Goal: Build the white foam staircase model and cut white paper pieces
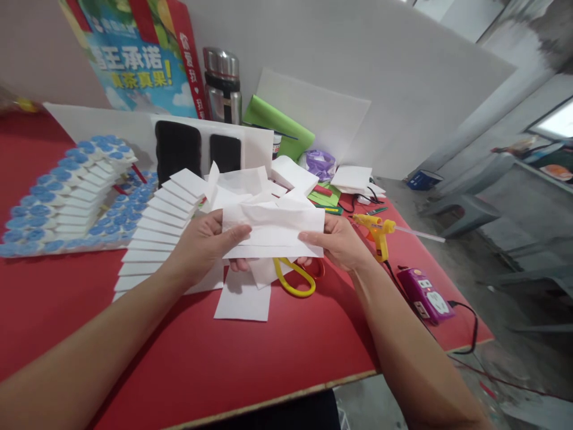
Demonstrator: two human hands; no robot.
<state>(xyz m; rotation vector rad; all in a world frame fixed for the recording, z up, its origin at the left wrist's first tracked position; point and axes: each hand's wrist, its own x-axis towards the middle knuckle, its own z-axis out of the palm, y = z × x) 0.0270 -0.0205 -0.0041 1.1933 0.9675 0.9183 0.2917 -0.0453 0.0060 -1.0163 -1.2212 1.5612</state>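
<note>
Between my two hands a folded sheet of white paper (273,230) is held up over the table. My left hand (210,242) pinches its left end, thumb on the near face and fingers behind. At the other end my right hand (335,239) grips it the same way. Below the paper lie scissors with yellow handles (298,286), partly covered. A loose white paper piece (244,298) rests flat beside them. To the left, white folded strips (154,239) form a fanned, stair-like row near my left wrist.
A blue-and-white curved model (45,194) stands at left on the red table (250,358). A yellow glue gun (378,230) and a purple power socket (425,292) are at right. Behind are a phone (225,153), a steel flask (222,83) and a printed bag (143,65).
</note>
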